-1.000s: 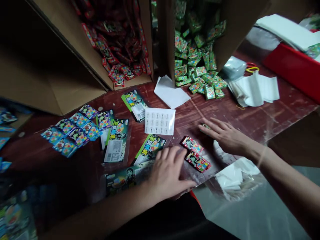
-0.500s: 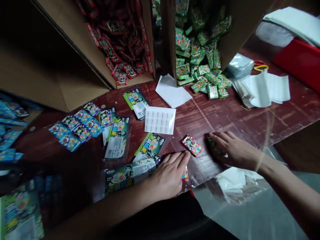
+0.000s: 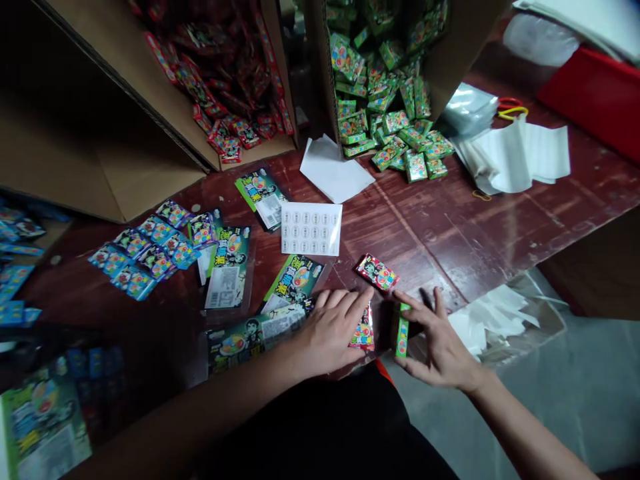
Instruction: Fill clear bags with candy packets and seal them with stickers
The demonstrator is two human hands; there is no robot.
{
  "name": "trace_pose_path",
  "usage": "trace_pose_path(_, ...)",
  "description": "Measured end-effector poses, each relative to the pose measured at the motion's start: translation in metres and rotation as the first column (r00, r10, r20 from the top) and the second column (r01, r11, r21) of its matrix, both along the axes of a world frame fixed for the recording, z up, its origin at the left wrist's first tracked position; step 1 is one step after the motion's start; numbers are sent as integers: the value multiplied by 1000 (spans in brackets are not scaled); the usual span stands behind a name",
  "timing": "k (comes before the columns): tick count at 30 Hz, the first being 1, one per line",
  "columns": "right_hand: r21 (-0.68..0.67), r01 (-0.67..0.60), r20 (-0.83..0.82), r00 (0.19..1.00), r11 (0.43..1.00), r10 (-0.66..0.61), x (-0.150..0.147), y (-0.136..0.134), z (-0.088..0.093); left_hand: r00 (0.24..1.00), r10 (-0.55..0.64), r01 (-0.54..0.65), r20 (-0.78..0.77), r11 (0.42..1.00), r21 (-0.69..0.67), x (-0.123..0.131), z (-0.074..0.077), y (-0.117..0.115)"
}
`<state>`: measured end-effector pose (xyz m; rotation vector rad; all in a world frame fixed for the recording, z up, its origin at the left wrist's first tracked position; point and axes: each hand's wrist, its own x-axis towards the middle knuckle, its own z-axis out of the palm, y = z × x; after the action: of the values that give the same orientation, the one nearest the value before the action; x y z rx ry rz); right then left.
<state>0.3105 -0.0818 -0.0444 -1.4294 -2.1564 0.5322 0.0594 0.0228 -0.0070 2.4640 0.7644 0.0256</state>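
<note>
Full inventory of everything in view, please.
table: one, red-brown, centre
cardboard boxes: at least two, brown, back
boxed red packets: many, red, rear left-centre
green packets: many, green, right box, spilling out
blue and purple packets: many, blue and purple, left
printed sleeves: several, green and black, centre-left
sticker sheet: one, white, centre
paper sheets: several, white, behind sticker sheet
loops: two, red and yellow, right rear
bags: stack, clear, right rear
folded strips: pile, white, right
container: one, red, far right
scraps: pile, white, below table, right
loose red packets: two, red, near edge
green box: one, green, within right grip
left grip: one, bare, partly over a red packet
right grip: one, bare, at green box
</note>
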Motion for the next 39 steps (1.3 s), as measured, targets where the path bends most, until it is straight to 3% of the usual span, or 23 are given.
trace_pose_path(4, 9, 133, -98, 986, 991, -131, 11, -5, 1, 1000, 25, -25, 12, 1000, 5, 2, -2, -2)
trace_pose_path(7, -87, 107, -175, 977, 990, -121, 5, -5, 5, 998, 48, -48, 27, 999, 9, 9, -4, -4)
trace_pose_path(9, -126, 25, -114, 993, 992, -40, 3, -1, 9, 999, 44, -44, 27, 999, 16, 15, -4, -5)
trace_pose_path(13, -146, -57, 192, 978, 988, 85, 17, 10, 17, 1000, 20, -21, 22, 998, 60, 15, 4, -5)
trace_pose_path(16, -93, -52, 305, 949, 994, 78, 30, 12, 19, 1000, 7, -8, 10, 993, 121, -11, 17, -3)
trace_pose_path(19, -21, -51, 253, 966, 999, 54, 28, 12, 16, 993, 100, -88, -58, 980, 180, -58, 26, -2)
trace_pose_path(24, -3, -185, 243, 953, 983, 180, -10, 22, 4, 948, 252, -218, -192, 959, 180, -120, 19, -9)
trace_pose_path(27, -53, -201, 257, 944, 978, 207, -27, 32, 5, 948, 252, -233, -195, 966, 115, -130, 14, -17)
trace_pose_path(32, -125, -300, 156, 935, 946, 317, -30, 42, 11, 963, 249, -247, -104, 969, 29, -130, 14, -28)
trace_pose_path(34, -73, -310, 88, 945, 948, 315, -34, 44, 11, 961, 267, -267, -75, 964, 11, -130, 12, -32)
trace_pose_path(39, 50, -196, 23, 981, 979, 195, -60, 48, 8, 946, 325, -324, -9, 946, 24, -128, 9, -34)
